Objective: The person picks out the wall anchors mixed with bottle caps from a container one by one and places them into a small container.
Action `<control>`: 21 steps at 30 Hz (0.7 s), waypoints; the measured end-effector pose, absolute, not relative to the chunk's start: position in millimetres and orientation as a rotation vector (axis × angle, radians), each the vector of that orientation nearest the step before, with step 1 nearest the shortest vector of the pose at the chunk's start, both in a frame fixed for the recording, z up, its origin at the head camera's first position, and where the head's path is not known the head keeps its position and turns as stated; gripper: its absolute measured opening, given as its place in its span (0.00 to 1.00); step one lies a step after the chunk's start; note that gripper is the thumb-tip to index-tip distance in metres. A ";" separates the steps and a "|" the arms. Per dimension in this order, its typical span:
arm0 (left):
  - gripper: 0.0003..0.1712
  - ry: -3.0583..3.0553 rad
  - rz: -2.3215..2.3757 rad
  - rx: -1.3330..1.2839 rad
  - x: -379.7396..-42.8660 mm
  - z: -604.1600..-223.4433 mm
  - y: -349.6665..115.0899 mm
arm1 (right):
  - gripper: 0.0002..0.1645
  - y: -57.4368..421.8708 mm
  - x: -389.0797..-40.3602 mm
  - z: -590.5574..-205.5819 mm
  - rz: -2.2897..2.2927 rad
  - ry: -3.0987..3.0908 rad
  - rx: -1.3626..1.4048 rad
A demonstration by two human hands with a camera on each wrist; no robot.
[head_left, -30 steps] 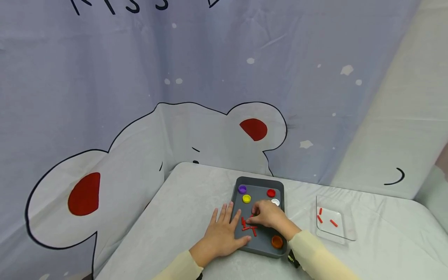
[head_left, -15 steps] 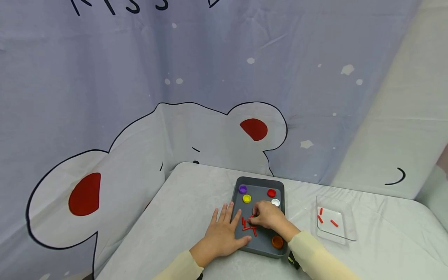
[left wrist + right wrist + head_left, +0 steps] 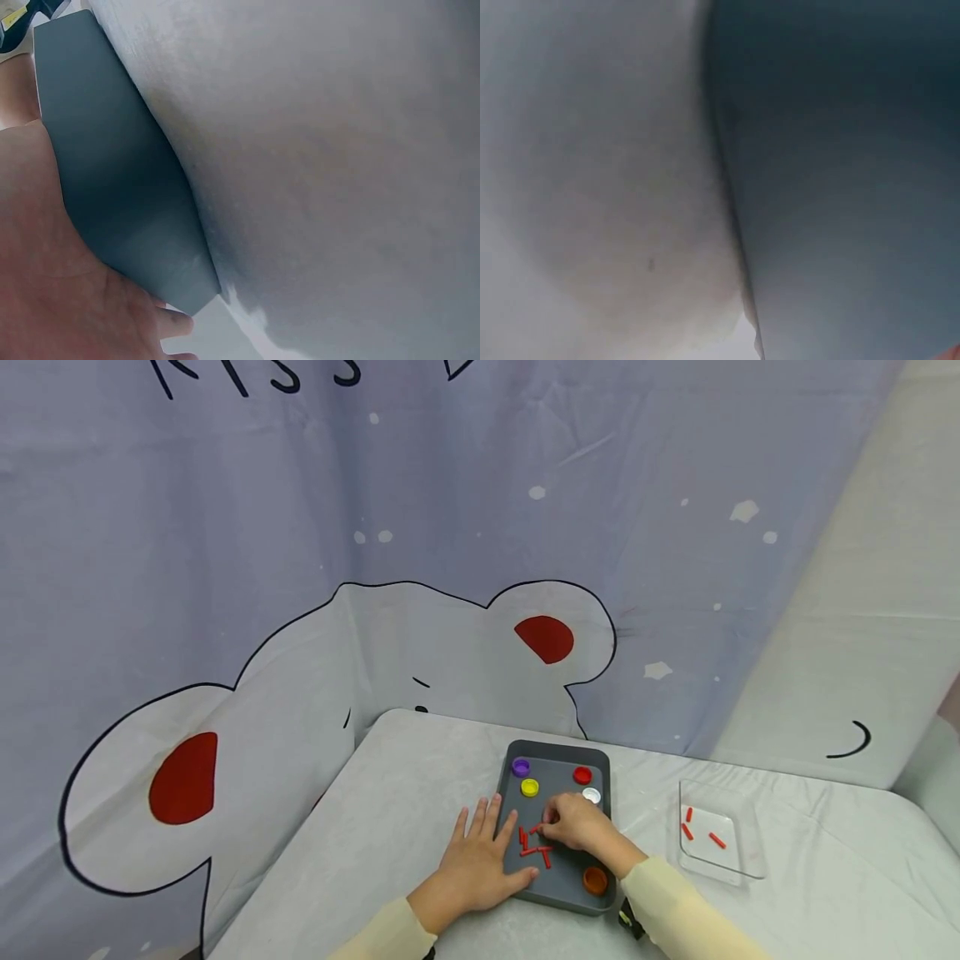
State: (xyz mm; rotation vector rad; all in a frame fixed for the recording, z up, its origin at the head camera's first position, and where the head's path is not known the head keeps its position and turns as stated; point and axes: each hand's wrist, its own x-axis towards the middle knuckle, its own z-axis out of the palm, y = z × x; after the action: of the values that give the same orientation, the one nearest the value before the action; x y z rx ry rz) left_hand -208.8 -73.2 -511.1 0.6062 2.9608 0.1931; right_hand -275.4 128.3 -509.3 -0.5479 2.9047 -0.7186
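Observation:
A dark grey tray (image 3: 558,750) holds several short red sticks (image 3: 523,838) in a loose group near its middle. My right hand (image 3: 577,822) reaches in from the right, and its thumb and fingertips pinch one red stick (image 3: 536,829) at the group's upper right. Fingers spread, my left hand (image 3: 474,864) rests over the tray's left edge, thumb lying across the near left rim. In the left wrist view the palm (image 3: 60,255) lies along the tray's wall (image 3: 124,150). Only the tray's side (image 3: 840,187) and the cloth fill most of the right wrist view.
Inside the tray stand small round cups: purple (image 3: 521,767), yellow (image 3: 529,787), red (image 3: 582,775), white (image 3: 591,795) and orange (image 3: 595,881). A clear plastic box (image 3: 738,860) with a few red sticks (image 3: 717,840) sits to the right on the white cloth (image 3: 840,860).
More of the red stick shows at my right fingertips, its visible end now a little lower and to the left. The left hand stays in place.

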 end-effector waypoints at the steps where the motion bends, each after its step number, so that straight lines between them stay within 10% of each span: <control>1: 0.53 2.960 0.199 0.609 -208.5 -510.7 -73.1 | 0.13 128.6 -275.2 -509.7 -0.728 2.901 -0.559; 21: 0.54 2.971 0.138 0.647 -213.2 -519.5 -74.0 | 0.18 133.2 -274.5 -510.3 -0.775 2.847 -0.745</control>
State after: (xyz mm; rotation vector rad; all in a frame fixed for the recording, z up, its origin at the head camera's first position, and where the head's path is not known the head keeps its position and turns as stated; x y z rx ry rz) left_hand -213.2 -74.0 -519.5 0.6468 2.9706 0.1379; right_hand -274.5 133.2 -510.3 -0.7450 2.8469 -0.7749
